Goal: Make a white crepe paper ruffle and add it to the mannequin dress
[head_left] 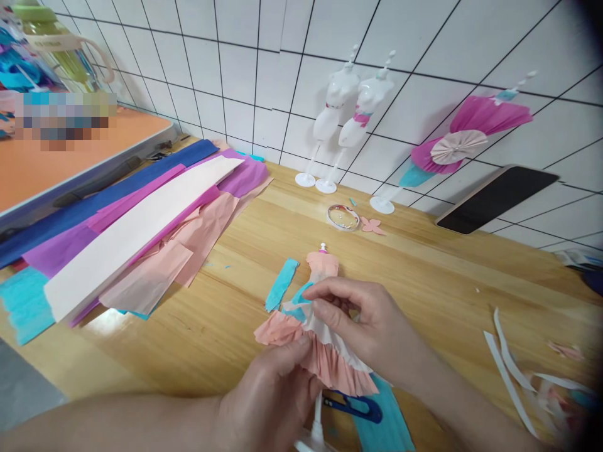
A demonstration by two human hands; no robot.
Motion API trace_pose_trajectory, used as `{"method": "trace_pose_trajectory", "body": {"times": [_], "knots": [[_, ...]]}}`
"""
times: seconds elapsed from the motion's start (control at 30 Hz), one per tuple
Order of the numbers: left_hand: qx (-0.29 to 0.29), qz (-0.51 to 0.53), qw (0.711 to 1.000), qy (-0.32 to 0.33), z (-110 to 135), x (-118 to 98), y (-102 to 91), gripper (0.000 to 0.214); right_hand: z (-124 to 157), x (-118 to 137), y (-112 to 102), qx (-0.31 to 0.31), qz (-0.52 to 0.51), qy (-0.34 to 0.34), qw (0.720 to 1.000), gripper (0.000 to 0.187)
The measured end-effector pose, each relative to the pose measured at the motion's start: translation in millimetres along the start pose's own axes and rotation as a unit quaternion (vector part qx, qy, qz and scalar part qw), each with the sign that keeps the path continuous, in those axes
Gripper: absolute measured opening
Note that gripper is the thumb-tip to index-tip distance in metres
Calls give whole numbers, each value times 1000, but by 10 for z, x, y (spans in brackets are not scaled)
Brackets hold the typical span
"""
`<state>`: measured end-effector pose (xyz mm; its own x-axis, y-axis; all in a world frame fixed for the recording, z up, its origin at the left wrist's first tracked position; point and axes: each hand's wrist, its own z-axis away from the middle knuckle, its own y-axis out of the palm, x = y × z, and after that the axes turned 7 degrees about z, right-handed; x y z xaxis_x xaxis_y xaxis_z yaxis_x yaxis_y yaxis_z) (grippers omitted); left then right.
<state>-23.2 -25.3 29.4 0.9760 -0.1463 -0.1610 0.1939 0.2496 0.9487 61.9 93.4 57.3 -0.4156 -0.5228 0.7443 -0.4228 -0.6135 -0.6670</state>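
Observation:
A small dress-form mannequin [323,266] in a peach paper top leans away from me, low in the middle of the view. A peach ruffled paper skirt [348,370] flares from it, under a white paper layer and near a turquoise paper waist piece [301,294]. From below, my left hand [276,386] grips the skirt, thumb on top. My right hand [362,311] pinches the edge of the white paper strip [325,333] at the waist. Its lower fingers are partly hidden. Just left of the mannequin lies a turquoise paper strip [282,284].
Stacked crepe paper sheets [141,220] lie left, beside an orange board [136,129]. Two white mannequins [335,103], a pink-dressed one [452,147] and a phone [499,198] stand along the tiled wall. A tape roll [343,218], blue-handled scissors [370,411] and paper scraps [506,376] lie around.

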Motion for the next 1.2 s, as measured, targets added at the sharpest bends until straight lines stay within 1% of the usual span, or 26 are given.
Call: {"method": "trace_pose_trajectory", "body": {"times": [0.13, 0.27, 0.4, 0.5, 0.57, 0.7, 0.77, 0.87, 1.03, 1.2], "knots": [[-2, -9, 1000, 9, -8, 9, -13, 32, 16, -32, 26, -1, 38, -23, 999, 23], [4, -3, 999, 36, -14, 9, -41, 33, 26, -52, 48, 41, 76, -38, 996, 23], [8, 4, 999, 44, -10, 12, -66, 32, 73, -51, 47, 40, 73, -31, 996, 26], [10, 6, 999, 38, -5, 18, -71, 33, 105, -62, 44, 50, 65, -31, 996, 26], [14, 5, 999, 37, -3, 19, -69, 35, 109, -83, 39, 40, 51, -36, 997, 25], [18, 0, 999, 44, -2, 6, -65, 39, 87, -140, 12, -4, 54, -54, 997, 26], [15, -2, 999, 44, -4, -1, -65, 41, 76, -150, 1, -2, 67, -68, 995, 28], [10, -4, 999, 41, -10, -8, -62, 42, 69, -122, 10, 19, 93, -84, 992, 33], [16, -2, 999, 43, -11, -1, -63, 43, 85, -43, 55, 50, 171, -107, 978, 38], [26, 0, 999, 42, -12, 3, -71, 41, 80, -51, 51, 17, 154, -102, 983, 40]]}}
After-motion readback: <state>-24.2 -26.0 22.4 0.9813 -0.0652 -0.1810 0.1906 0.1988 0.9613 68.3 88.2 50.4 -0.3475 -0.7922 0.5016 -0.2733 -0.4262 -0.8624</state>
